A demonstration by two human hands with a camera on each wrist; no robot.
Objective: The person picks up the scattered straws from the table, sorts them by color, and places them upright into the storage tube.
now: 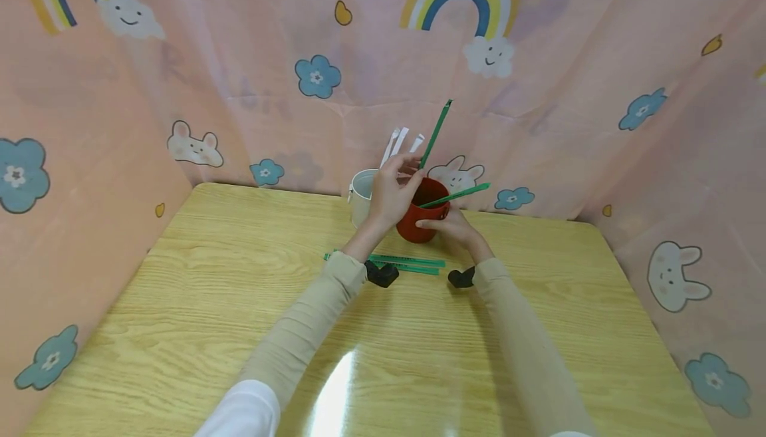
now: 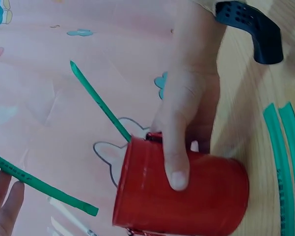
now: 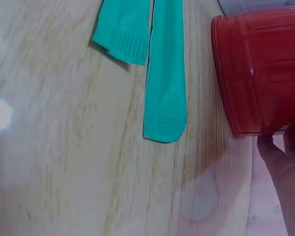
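My left hand (image 1: 390,196) pinches a green paper-wrapped straw (image 1: 437,132) upright above the mouth of a red bucket (image 1: 417,225). In the left wrist view, this straw's lower end (image 2: 83,206) is just outside the bucket's rim, apart from it. My right hand (image 1: 453,227) grips the red bucket's side, its thumb (image 2: 176,162) lying along the wall. Another green wrapped straw (image 1: 469,191) leans out of the bucket to the right. On the table in front lie several more green wrapped straws (image 1: 413,267), partly hidden by my left wrist.
Behind my left hand stands a white bucket (image 1: 360,205) with several white wrapped straws (image 1: 394,145) sticking up. The wooden table (image 1: 239,277) ends at a pink patterned curtain (image 1: 251,58) at the back and sides. Black wrist-camera mounts (image 1: 383,275) hang under both wrists.
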